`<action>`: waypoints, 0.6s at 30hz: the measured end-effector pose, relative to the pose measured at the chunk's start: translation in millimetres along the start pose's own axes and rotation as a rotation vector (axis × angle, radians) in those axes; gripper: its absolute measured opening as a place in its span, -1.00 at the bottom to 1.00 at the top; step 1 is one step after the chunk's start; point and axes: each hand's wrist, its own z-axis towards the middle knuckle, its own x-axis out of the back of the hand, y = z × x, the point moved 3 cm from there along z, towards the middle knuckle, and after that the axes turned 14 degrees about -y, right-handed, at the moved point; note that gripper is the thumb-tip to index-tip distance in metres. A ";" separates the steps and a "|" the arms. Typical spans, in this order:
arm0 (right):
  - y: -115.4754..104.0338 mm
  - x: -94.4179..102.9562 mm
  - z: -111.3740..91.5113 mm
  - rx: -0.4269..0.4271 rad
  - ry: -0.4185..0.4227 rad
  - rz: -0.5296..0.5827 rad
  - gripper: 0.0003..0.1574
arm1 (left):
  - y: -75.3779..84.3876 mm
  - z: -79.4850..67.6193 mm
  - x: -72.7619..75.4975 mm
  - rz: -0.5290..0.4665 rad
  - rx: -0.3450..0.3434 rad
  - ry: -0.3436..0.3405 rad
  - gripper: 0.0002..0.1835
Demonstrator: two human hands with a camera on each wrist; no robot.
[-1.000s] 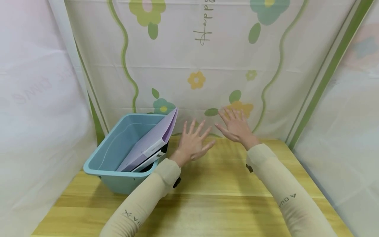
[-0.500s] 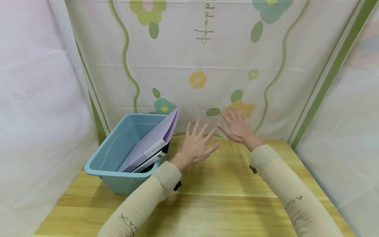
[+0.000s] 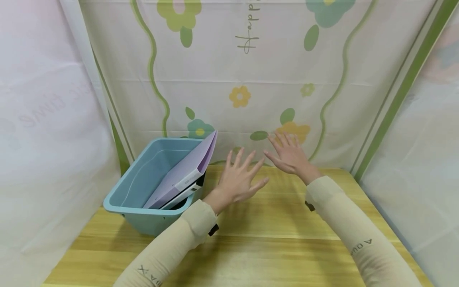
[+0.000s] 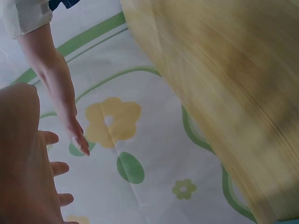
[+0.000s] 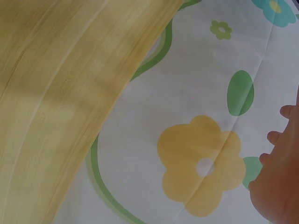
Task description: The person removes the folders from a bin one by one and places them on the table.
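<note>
Both hands are held over the table with fingers spread and nothing in them. The left hand [image 3: 236, 179] is just right of a blue plastic bin [image 3: 132, 179], apart from it. Farther right and a bit higher in the head view is the right hand [image 3: 289, 156], its fingers in front of the patterned cloth. A lilac binder [image 3: 179, 171] leans in the bin, its upper end jutting past the rim. Under it lies a second binder with a white spine [image 3: 182, 196] and dark parts, mostly hidden. The left wrist view also catches the right hand [image 4: 77, 133] from the side.
A wooden table [image 3: 272, 255] spreads beneath the hands. Behind it hangs a white cloth [image 3: 215, 63] printed with flowers and green wavy lines. More white cloth closes off the left side [image 3: 46, 151] and the right side [image 3: 416, 159].
The left hand has shifted slightly right, away from the bin, its fingers still spread. The right hand has barely moved. Bin and binders stay as they were.
</note>
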 end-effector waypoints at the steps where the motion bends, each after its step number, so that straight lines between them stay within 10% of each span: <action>1: -0.1 -0.1 -0.9 0.002 0.001 -0.004 -0.04 | 0.1 -1.4 -0.2 0.000 0.003 -0.006 -0.18; 18: 0.7 -4.3 -15.0 0.041 -0.011 0.024 -0.04 | 4.4 -26.0 -0.8 -0.014 -0.016 0.046 -0.25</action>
